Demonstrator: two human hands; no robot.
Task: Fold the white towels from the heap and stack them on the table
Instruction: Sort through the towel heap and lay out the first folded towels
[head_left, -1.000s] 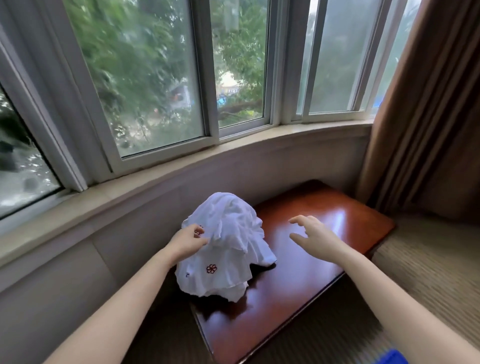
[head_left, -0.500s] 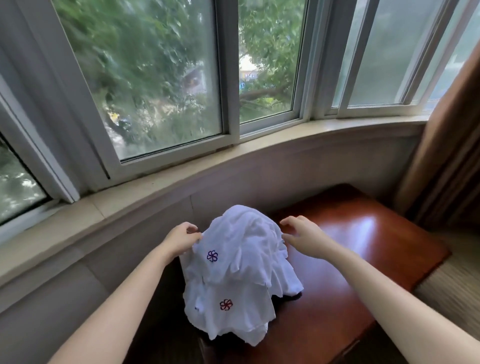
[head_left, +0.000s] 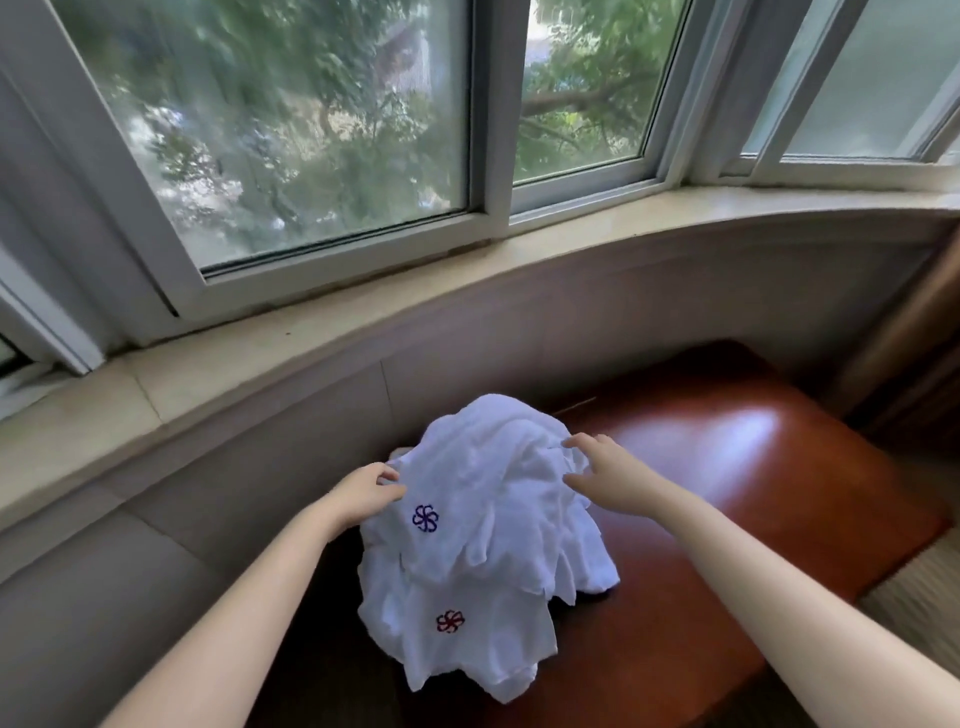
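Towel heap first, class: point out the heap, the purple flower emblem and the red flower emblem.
towel heap (head_left: 498, 447), head view, upper white folds.
purple flower emblem (head_left: 425, 518), head view, centre of the stitching.
red flower emblem (head_left: 450, 621), head view, centre of the stitching.

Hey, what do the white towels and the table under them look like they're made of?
White towels: soft woven cloth, probably cotton; matte, limp and creased, with small stitched flower marks, one purple, one red.
Table: reddish-brown wood or wood veneer with a glossy lacquer, judging by the bright window glare on its top.
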